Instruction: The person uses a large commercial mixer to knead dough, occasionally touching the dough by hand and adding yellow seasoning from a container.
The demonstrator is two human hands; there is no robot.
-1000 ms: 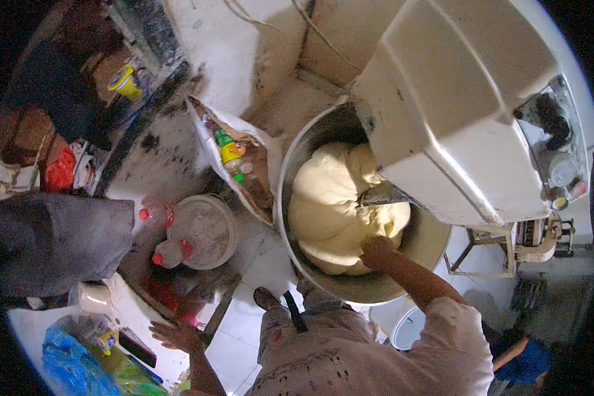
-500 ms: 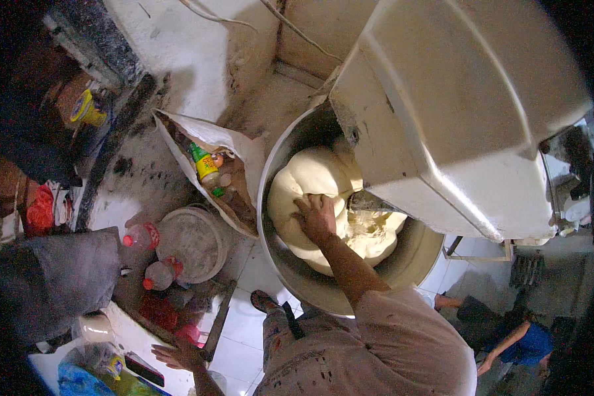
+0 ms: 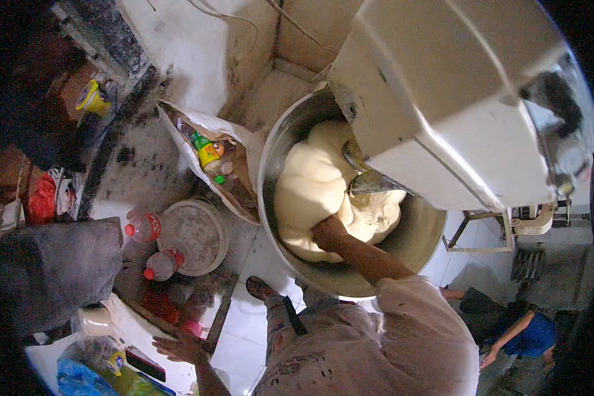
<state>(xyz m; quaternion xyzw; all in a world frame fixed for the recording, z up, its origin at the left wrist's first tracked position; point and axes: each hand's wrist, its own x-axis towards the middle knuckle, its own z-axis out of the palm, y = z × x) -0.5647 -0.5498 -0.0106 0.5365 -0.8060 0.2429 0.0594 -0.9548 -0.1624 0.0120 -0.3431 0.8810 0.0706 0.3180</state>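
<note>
A large pale mass of dough [image 3: 307, 178] fills much of a round metal mixer bowl [image 3: 419, 247]. My right hand [image 3: 330, 232] reaches into the bowl and presses into the near side of the dough; its fingers are sunk out of sight. A metal mixing arm [image 3: 371, 183] comes down into the dough under the mixer's pale housing [image 3: 416, 125]. At the lower left my left hand [image 3: 178, 346] rests, fingers stretched out, at the edge of a white tabletop [image 3: 185, 379]. A dark phone [image 3: 144, 363] lies near it.
Left of the bowl stands an open sack [image 3: 244, 165] holding bottles. Beside it are a round lidded bucket [image 3: 195, 237] and two red-capped plastic bottles [image 3: 165, 264]. Another person in a blue top [image 3: 531, 336] is at the far right, bending.
My right hand has gone from lying spread on top of the dough to pushing down into its near side. The dough's surface has shifted. My left hand stays at the table edge.
</note>
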